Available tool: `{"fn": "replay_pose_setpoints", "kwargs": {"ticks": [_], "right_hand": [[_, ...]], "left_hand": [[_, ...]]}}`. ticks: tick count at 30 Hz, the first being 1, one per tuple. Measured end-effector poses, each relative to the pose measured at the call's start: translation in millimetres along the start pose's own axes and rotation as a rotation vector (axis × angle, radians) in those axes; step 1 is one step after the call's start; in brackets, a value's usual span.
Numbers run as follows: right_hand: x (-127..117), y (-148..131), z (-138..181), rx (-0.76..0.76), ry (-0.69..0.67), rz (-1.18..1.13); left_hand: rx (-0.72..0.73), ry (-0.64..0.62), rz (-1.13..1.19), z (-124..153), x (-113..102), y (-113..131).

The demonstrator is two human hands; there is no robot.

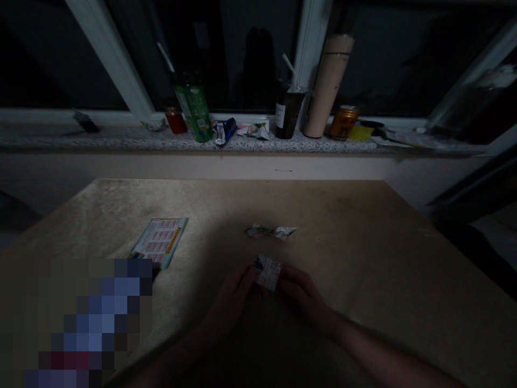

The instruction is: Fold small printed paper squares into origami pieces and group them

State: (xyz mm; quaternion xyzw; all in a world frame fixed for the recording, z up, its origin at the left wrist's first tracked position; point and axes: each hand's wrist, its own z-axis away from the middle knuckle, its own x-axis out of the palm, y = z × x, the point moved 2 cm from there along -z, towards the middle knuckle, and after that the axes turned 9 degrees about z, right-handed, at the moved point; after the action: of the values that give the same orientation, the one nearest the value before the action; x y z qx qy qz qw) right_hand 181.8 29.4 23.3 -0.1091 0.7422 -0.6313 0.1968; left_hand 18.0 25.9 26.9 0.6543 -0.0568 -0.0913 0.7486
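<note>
The broad table bears everything, in weak light. On its left part lies a printed sheet, flat. The left hand and the right hand are close together, their fingers gripping opposite sides of one small thing. Just beyond them rests a bow-shaped paper, untouched; I judge its folding is already done. Smallest is the paper square, held between both hands. It seems already folded to a compact form; whether some folds are left, I cannot tell.
</note>
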Motion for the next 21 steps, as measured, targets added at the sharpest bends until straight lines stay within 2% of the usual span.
{"fn": "replay_pose_setpoints", "kwargs": {"ticks": [3, 7, 13, 17, 21], "right_hand": [[3, 0, 1, 0.0, -0.009, 0.075], [4, 5, 5, 0.006, 0.129, 0.317], [-1, 0, 6, -0.221, 0.317, 0.624], [-2, 3, 8, -0.276, 0.382, 0.728], [1, 3, 11, -0.328, 0.371, 0.814]], "left_hand": [[-0.002, 0.009, 0.022, -1, -1, -4], [-0.004, 0.075, 0.017, 1, -1, -7], [0.058, 0.138, 0.018, 5, -1, -1], [0.082, 0.037, -0.023, 6, 1, 0], [0.127, -0.039, 0.063, 5, 3, 1]]}}
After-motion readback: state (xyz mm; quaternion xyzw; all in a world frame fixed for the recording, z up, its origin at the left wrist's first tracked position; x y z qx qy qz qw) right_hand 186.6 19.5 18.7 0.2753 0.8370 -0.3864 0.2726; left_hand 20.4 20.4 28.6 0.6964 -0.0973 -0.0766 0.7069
